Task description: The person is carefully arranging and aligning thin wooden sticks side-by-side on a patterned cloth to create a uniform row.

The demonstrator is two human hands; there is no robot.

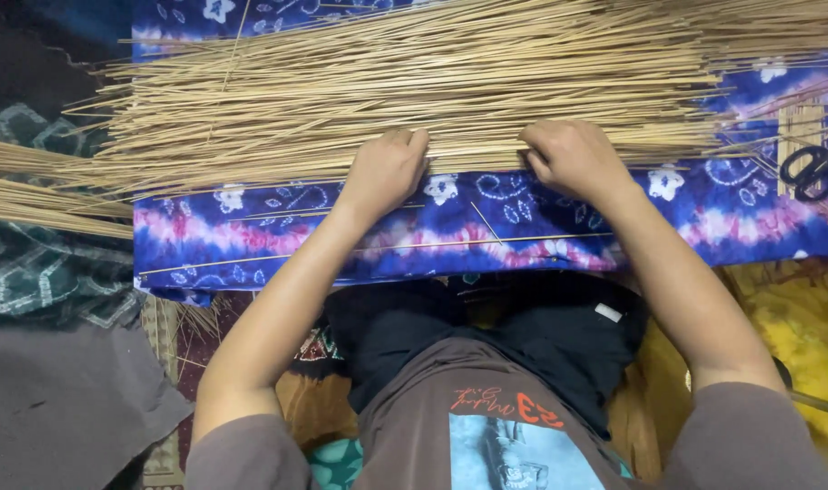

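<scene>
A wide heap of thin tan sticks (414, 82) lies across a blue, purple and pink patterned cloth (251, 240). My left hand (387, 168) rests at the near edge of the heap with its fingers curled onto the sticks. My right hand (573, 154) sits a little to the right, fingers likewise curled over the near edge of the sticks. A few single sticks (378, 247) lie loose on the cloth between my arms.
Black-handled scissors (815, 168) lie on the cloth at the right edge, beside a short bundle of cut sticks (799, 127). More stick bundles (33, 191) jut in from the left. A yellow cloth (795, 318) lies at the lower right, grey fabric (60, 408) at the lower left.
</scene>
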